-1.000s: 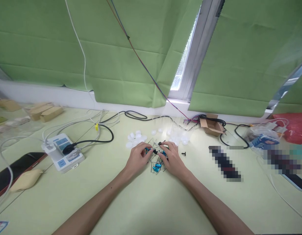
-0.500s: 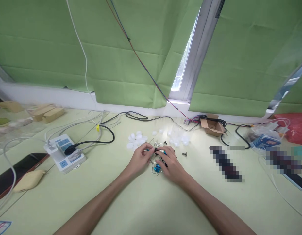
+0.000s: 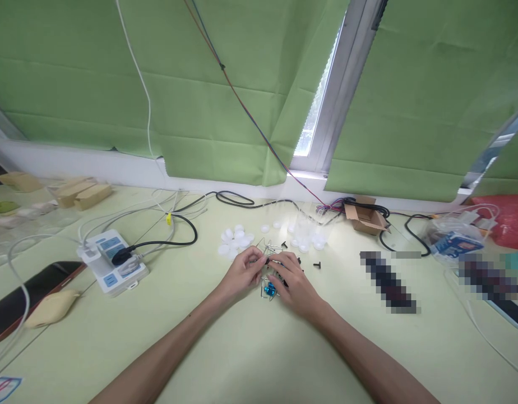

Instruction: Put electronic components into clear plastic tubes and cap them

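Observation:
Over the small parts at the table's middle, my left hand [image 3: 245, 269] is closed in a pinch on a small black part [image 3: 267, 260]. My right hand [image 3: 293, 279] meets it from the other side, its curled fingertips also at that part. Below the fingers lie shiny blue pieces [image 3: 269, 289] among thin bent metal wires [image 3: 262, 293]. More bent wire [image 3: 272, 247] lies just beyond the fingertips. A black T-shaped piece [image 3: 317, 265] rests to the right of my right hand, and another small black piece [image 3: 284, 244] sits behind it. My right palm hides some of the parts.
White round caps [image 3: 234, 241] lie behind my left hand, with more clear and white ones [image 3: 305, 238] behind the right. A power strip [image 3: 111, 264] with cables stands left. A small open cardboard box [image 3: 365, 219] is at the back right, near a plastic bag [image 3: 454, 238].
The fingers of both hands have shifted slightly around the small black part. The blue bits that showed beside the fingertips are now hidden. The things on the table stay in place.

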Demonstrator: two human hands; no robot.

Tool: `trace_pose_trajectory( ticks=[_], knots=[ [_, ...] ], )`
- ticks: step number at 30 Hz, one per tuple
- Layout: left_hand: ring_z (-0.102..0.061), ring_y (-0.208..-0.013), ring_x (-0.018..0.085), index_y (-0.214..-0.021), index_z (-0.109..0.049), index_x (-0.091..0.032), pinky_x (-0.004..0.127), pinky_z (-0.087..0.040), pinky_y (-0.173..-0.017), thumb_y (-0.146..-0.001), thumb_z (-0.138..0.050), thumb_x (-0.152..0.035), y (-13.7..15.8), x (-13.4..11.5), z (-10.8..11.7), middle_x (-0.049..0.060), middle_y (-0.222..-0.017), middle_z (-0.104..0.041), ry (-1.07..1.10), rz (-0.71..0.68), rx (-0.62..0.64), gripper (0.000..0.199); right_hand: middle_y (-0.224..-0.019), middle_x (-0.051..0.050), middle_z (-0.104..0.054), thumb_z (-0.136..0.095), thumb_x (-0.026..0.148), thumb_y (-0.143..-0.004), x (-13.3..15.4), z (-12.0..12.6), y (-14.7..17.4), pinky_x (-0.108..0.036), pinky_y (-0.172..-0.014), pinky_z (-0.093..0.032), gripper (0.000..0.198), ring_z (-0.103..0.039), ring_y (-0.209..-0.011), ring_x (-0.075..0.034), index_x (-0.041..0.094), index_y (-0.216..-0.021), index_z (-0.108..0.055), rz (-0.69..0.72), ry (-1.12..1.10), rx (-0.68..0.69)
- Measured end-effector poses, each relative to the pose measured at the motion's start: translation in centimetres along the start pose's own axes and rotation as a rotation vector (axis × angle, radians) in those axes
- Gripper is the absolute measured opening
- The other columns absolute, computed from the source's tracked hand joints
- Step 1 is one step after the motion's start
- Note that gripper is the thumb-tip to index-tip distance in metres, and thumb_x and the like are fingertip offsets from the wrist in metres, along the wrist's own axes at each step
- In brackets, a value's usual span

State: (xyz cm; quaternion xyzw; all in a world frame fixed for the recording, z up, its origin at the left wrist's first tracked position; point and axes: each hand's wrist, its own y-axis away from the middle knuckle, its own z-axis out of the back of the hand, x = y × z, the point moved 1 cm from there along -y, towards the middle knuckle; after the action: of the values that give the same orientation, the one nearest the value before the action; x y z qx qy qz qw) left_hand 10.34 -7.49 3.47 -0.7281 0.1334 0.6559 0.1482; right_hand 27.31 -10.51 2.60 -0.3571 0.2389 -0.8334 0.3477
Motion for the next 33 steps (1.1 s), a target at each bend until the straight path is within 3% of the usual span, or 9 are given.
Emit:
trace_pose_trajectory(
  ticks=[12,21,33],
  knots=[
    [-0.031,-0.039,0.006,-0.078,-0.049,-0.020,0.019,-0.023,-0.041,-0.085,-0.064,-0.052,0.0,0.2,-0.3,-0.009,-0.044,-0.041,-0.052,0.009,-0.039,0.035,-0.110,-0.010,-0.063,-0.053,0.016,-0.095,-0.9,-0.3,0.1,-0.044,-0.092,-0.049,0.027,-0.054,-0.106,-0.026,0.021,-0.121,-0.057,-0.065,0.003,-0.117],
    [-0.035,-0.042,0.006,-0.075,-0.050,-0.019,0.019,-0.024,-0.043,-0.084,-0.064,-0.049,0.4,0.6,-1.3,-0.008,-0.046,-0.045,-0.098,0.028,0.029,0.035,-0.089,-0.007,-0.066,-0.057,0.015,-0.091,-1.1,-0.5,0.4,-0.040,-0.077,-0.048,0.021,-0.057,-0.083,-0.024,0.020,-0.111,-0.059,-0.066,0.049,-0.076],
    [-0.037,-0.045,0.007,-0.073,-0.049,-0.019,0.020,-0.027,-0.046,-0.086,-0.064,-0.043,0.8,0.7,-1.4,-0.008,-0.048,-0.044,-0.123,0.005,0.033,0.032,-0.088,-0.007,-0.068,-0.056,0.013,-0.089,-1.0,-0.6,0.4,-0.037,-0.074,-0.047,0.015,-0.057,-0.080,-0.023,0.020,-0.102,-0.059,-0.022,0.037,-0.088]
  ],
)
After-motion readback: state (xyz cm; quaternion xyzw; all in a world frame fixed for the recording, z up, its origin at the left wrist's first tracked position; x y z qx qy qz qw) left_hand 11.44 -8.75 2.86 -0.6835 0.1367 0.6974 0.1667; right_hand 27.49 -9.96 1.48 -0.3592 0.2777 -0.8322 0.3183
